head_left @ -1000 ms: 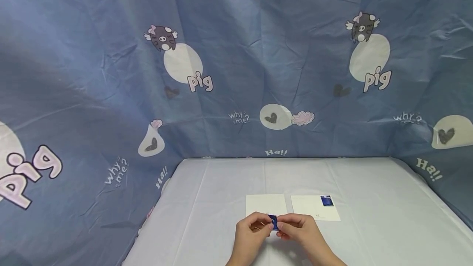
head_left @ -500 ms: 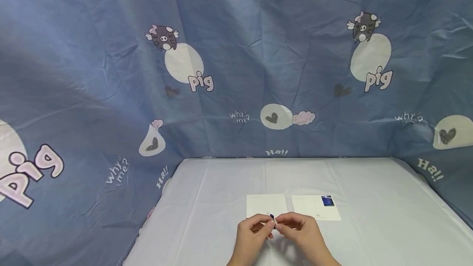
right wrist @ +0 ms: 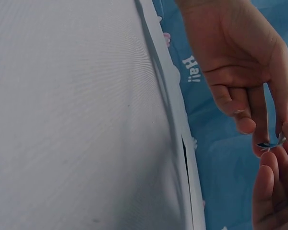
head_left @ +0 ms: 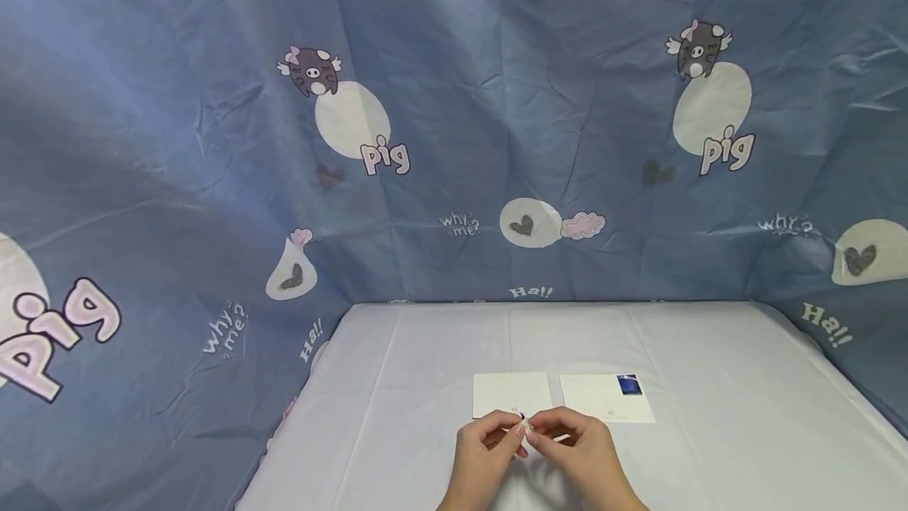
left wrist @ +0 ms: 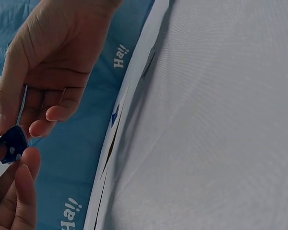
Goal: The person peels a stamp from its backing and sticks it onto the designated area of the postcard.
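Note:
Between the fingertips of both hands is a small blue stamp-like sticker [left wrist: 14, 143], with a bent edge and pale specks on its blue side. My left hand [head_left: 482, 452] pinches it from the left with thumb and index finger. From the right, my right hand [head_left: 582, 448] pinches it too, its fingertips meeting the left ones. The head view shows mostly a whitish side of the sticker, with a dark tip above the fingers. Just beyond the hands lies a plain white envelope-like card [head_left: 509, 394], its near edge partly covered by the fingers.
To the right lies a second white card [head_left: 589, 399] bearing a dark blue stamp-like square [head_left: 629, 385] in its upper right corner. Both rest on a white-covered table [head_left: 426, 353]. A blue printed curtain [head_left: 426, 180] rises behind and at the sides.
The sticker has turned between the fingertips: its blue face was toward the head camera, then nearly edge-on, and now whitish shows. Both hands stay in nearly the same place.

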`<state>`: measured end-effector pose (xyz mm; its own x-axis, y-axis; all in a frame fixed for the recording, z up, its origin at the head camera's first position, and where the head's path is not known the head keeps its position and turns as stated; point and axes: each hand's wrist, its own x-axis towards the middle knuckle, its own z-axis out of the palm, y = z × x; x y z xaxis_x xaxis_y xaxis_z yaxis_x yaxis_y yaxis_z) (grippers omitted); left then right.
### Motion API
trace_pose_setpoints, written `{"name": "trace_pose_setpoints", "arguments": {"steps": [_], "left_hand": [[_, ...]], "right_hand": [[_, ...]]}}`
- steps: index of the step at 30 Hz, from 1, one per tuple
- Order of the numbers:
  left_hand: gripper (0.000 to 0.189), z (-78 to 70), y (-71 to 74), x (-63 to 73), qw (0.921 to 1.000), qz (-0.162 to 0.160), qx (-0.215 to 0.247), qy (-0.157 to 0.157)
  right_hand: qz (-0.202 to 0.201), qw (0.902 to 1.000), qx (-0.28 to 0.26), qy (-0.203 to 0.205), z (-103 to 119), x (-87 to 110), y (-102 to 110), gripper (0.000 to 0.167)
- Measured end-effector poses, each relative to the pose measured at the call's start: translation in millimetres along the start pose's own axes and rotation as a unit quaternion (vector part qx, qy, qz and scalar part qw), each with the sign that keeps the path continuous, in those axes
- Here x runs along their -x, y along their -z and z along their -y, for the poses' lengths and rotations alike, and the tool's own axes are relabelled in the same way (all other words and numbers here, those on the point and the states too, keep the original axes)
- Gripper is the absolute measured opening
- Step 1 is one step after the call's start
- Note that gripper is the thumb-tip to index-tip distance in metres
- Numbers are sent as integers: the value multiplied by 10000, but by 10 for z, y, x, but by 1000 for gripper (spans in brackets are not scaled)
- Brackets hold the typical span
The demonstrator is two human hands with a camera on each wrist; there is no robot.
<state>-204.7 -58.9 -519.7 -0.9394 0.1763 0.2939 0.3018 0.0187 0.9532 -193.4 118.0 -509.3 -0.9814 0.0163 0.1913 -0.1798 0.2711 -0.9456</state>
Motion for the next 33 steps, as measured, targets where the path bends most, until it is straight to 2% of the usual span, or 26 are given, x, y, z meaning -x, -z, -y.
{"name": "trace_pose_setpoints", "arguments": {"steps": [4,10,17,26,33], "left_hand": [[9,-29,9,-4,10000,-24,-37,-4],[8,-60,6,20,10000,-33,-9,89],[8,-58,-1,2,10000,33,14,-67],[7,-54,10,-1,9999,119,43,-33],[7,-29,10,-3,9998,165,43,-126]], "right_hand": [[-29,9999,-62,138,3,-2,1,13],[40,9999,-112,67,21,12,17,11],[67,9994,-330,63,71,9,37,11],[72,9992,-388,-84,61,4,35,11],[85,9990,-428,-69,72,8,50,11]]}}
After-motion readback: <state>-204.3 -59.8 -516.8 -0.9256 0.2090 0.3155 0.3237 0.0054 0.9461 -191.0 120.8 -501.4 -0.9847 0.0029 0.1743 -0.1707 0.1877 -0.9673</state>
